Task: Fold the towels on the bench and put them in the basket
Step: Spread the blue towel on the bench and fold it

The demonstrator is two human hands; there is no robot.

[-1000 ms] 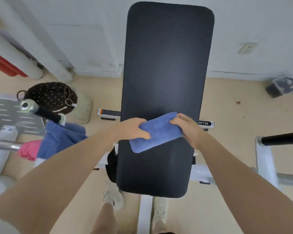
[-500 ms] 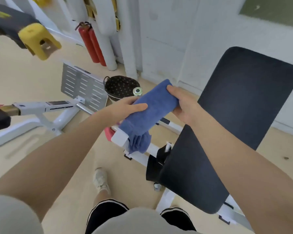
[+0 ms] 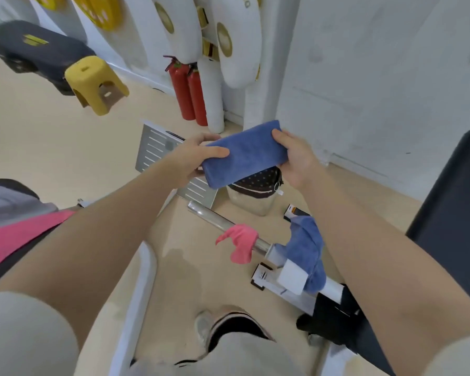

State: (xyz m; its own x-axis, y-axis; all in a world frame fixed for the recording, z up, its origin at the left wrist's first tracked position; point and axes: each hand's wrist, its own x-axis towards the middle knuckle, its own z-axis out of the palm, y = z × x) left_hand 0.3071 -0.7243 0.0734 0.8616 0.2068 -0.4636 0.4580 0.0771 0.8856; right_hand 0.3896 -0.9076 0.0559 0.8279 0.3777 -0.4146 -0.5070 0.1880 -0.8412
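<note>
**Folded towel held over the basket**

Head view: beige gym floor (image 3: 52,137) below, white wall (image 3: 377,77) behind, with two red fire extinguishers (image 3: 187,93) and a yellow stool (image 3: 97,84) well beyond the fingers. Folded blue towel (image 3: 244,153) held in the air between both hands. Left hand (image 3: 190,158) gripping the left end, thumb on top, fingers (image 3: 209,137) curled round the far edge. Right hand (image 3: 296,158) gripping the right end, thumb over the top, remaining fingers hidden underneath. Dark polka-dot basket (image 3: 258,183) on the floor directly beneath the towel, just under the right-hand fingers, mostly hidden by the cloth. Nearer than the fingers, a chrome bar (image 3: 215,219) carrying a pink cloth (image 3: 240,244) and an unfolded blue towel (image 3: 307,251). Dark padded surface (image 3: 451,213) off to the right of the right hand.

Step in hand, as judged: placing the fold in the basket. Best done by keeping both ends level so the layers stay closed, lowering straight down into the basket's opening, setting it flat, and letting go only once the cloth is supported from below. Main risk: dropping from a height and having the fold spring apart, or catching the rim.
</note>
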